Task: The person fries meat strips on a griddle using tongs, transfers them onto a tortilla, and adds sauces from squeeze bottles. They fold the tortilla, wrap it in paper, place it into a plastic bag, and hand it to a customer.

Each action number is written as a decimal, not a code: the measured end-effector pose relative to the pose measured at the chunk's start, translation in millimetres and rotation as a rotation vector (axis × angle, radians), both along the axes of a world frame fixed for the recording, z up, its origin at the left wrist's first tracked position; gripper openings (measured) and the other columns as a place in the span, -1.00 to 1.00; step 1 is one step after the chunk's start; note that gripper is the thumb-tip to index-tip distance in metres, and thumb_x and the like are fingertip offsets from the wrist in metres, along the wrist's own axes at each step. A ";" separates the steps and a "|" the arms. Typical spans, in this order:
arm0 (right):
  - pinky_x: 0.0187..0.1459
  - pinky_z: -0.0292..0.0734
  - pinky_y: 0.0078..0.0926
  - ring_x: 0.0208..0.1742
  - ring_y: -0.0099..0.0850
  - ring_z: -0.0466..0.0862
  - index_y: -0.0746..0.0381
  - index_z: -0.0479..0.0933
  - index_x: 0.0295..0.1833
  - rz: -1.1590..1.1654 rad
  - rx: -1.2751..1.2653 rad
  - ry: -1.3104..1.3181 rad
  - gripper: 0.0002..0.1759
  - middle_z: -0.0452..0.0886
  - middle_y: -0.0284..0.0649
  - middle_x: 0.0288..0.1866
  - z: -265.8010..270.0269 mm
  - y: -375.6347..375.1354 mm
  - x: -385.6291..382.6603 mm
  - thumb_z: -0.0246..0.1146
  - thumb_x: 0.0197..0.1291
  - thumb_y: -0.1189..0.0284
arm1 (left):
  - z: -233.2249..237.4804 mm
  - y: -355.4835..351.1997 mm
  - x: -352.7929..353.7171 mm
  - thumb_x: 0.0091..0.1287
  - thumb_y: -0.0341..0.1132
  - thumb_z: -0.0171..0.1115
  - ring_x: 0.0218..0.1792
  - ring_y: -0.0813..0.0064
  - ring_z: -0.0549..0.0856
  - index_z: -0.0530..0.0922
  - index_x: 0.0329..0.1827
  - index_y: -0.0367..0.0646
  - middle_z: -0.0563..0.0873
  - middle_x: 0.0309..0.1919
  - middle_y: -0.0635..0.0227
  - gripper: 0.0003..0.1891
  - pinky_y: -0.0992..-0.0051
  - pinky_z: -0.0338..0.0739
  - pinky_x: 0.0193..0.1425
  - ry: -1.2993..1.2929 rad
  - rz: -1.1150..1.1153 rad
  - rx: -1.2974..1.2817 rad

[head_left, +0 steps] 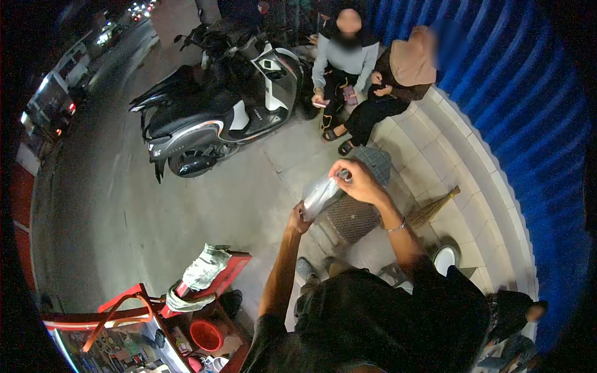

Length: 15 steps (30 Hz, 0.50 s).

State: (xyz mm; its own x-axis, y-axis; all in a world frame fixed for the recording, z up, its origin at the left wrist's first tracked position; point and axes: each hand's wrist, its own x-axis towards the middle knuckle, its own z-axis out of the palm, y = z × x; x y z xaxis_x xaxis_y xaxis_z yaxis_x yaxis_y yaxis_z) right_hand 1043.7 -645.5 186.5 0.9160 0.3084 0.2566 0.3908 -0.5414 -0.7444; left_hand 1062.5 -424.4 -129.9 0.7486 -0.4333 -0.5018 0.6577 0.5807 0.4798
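Note:
A clear, shiny plastic bag (321, 194) with something whitish in it is stretched between my two hands, in front of my body. My left hand (300, 217) is closed around its lower left end. At the upper right end, my right hand (351, 179) pinches the bag's edge between thumb and fingers. What exactly lies inside the bag is too blurred to tell. Below and behind the bag, a brown textured mat (352, 219) lies on the ground.
A parked scooter (217, 121) stands ahead left. Two people sit on tiled steps (429, 146) ahead right, another person at lower right. A broom (438, 207) lies on the right. A red-framed cart (134, 329) with a red basin (206, 335) and cloth (206, 267) is at lower left.

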 end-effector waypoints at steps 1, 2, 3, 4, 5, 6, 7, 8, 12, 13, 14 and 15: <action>0.02 0.62 -0.38 0.00 -0.38 0.72 0.22 0.65 -0.04 0.014 -0.001 -0.062 -0.84 0.74 -0.31 -0.09 4.6 -4.6 3.5 0.38 0.32 0.64 | 4.8 -7.4 2.5 0.60 0.03 0.18 0.21 0.27 0.75 0.62 0.40 0.00 0.77 0.24 0.34 -0.54 0.14 0.68 0.27 0.022 0.039 0.008; 0.02 0.62 -0.38 0.00 -0.38 0.72 0.22 0.65 -0.04 0.023 0.003 -0.065 -0.84 0.74 -0.31 -0.09 8.1 -8.1 4.5 0.38 0.32 0.64 | 9.1 -13.0 0.1 0.60 0.03 0.18 0.21 0.27 0.75 0.62 0.40 0.00 0.77 0.24 0.34 -0.54 0.14 0.68 0.27 0.019 0.049 0.011; 0.00 0.61 -0.40 0.00 -0.40 0.72 0.21 0.66 -0.05 0.008 0.021 -0.026 -0.85 0.74 -0.32 -0.10 14.2 -10.9 4.9 0.39 0.32 0.63 | 35.6 -18.8 -8.5 0.59 -0.07 0.18 0.01 0.39 0.73 0.66 0.32 0.00 0.77 0.06 0.43 -0.62 0.28 0.67 0.07 0.042 0.067 -0.015; -0.01 0.60 -0.42 -0.01 -0.43 0.72 0.21 0.66 -0.06 -0.005 0.040 0.012 -0.86 0.75 -0.34 -0.11 17.1 -16.2 7.9 0.39 0.31 0.63 | 39.6 -25.0 -9.8 0.57 -0.16 0.18 -0.18 0.50 0.72 0.69 0.24 -0.01 0.78 -0.11 0.51 -0.70 0.43 0.66 -0.13 0.063 0.087 -0.040; -0.06 0.58 -0.46 -0.02 -0.47 0.71 0.20 0.67 -0.06 0.009 0.045 0.003 -0.86 0.75 -0.36 -0.12 16.6 -22.1 11.7 0.39 0.32 0.62 | 43.2 -28.4 -11.8 0.58 -0.17 0.17 -0.18 0.52 0.70 0.70 0.24 0.04 0.75 -0.13 0.53 -0.71 0.44 0.65 -0.10 0.016 0.066 -0.040; -0.06 0.58 -0.46 -0.02 -0.47 0.71 0.20 0.67 -0.06 0.022 0.057 0.000 -0.86 0.75 -0.36 -0.12 19.9 -24.9 11.9 0.39 0.32 0.62 | 48.5 -31.2 -14.0 0.58 -0.17 0.17 -0.18 0.52 0.70 0.70 0.24 0.04 0.75 -0.13 0.53 -0.71 0.44 0.65 -0.10 0.012 0.079 -0.028; 0.00 0.60 -0.37 -0.04 -0.37 0.73 0.23 0.68 -0.09 0.017 0.082 0.024 -0.86 0.76 -0.28 -0.15 23.5 -29.1 10.8 0.40 0.27 0.63 | 53.6 -34.6 -18.3 0.58 -0.17 0.17 -0.18 0.52 0.70 0.70 0.23 0.05 0.75 -0.12 0.52 -0.72 0.43 0.65 -0.10 -0.004 0.080 -0.025; 0.05 0.62 -0.29 -0.06 -0.27 0.76 0.26 0.68 -0.11 0.012 0.105 0.049 -0.85 0.77 -0.20 -0.18 26.0 -33.4 9.4 0.41 0.22 0.64 | 58.4 -39.1 -23.0 0.58 -0.16 0.17 -0.18 0.53 0.70 0.70 0.22 0.06 0.75 -0.12 0.52 -0.73 0.42 0.65 -0.09 -0.020 0.081 -0.022; 0.06 0.61 -0.30 -0.07 -0.28 0.75 0.26 0.68 -0.11 0.101 0.184 0.046 -0.84 0.77 -0.21 -0.18 9.1 -52.2 4.6 0.42 0.21 0.64 | 68.2 -57.8 -46.7 0.53 -0.08 0.22 -0.03 0.36 0.79 0.69 0.24 0.00 0.82 0.05 0.41 -0.65 0.29 0.71 -0.04 0.073 0.217 0.055; 0.05 0.61 -0.30 -0.07 -0.28 0.74 0.26 0.68 -0.11 0.100 0.182 0.045 -0.84 0.77 -0.20 -0.19 8.2 -55.4 0.4 0.42 0.20 0.64 | 57.0 -59.0 -51.0 0.53 -0.08 0.22 -0.03 0.36 0.79 0.69 0.24 0.00 0.82 0.05 0.41 -0.65 0.29 0.71 -0.04 0.074 0.227 0.063; 0.04 0.60 -0.31 -0.07 -0.28 0.73 0.27 0.68 -0.12 0.097 0.178 0.045 -0.84 0.76 -0.20 -0.19 7.4 -60.1 -4.6 0.42 0.19 0.64 | 46.0 -61.7 -54.8 0.54 -0.08 0.22 -0.03 0.36 0.78 0.69 0.25 0.00 0.82 0.05 0.41 -0.66 0.30 0.71 -0.04 0.090 0.238 0.029; 0.04 0.60 -0.31 -0.07 -0.28 0.73 0.27 0.68 -0.12 0.106 0.183 0.047 -0.84 0.76 -0.20 -0.19 6.1 -65.3 -9.0 0.42 0.19 0.64 | 39.8 -64.4 -59.7 0.55 -0.09 0.21 -0.02 0.36 0.78 0.68 0.25 0.01 0.82 0.05 0.40 -0.66 0.30 0.71 -0.03 0.105 0.249 -0.005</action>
State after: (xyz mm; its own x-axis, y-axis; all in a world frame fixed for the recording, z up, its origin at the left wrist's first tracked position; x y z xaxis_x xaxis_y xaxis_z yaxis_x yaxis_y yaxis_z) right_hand 1034.8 -710.8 192.6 0.8933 0.3560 0.2745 0.4006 -0.3534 -0.8454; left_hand 1002.8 -488.7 -90.1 0.7762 -0.2451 -0.5808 0.5404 0.7331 0.4129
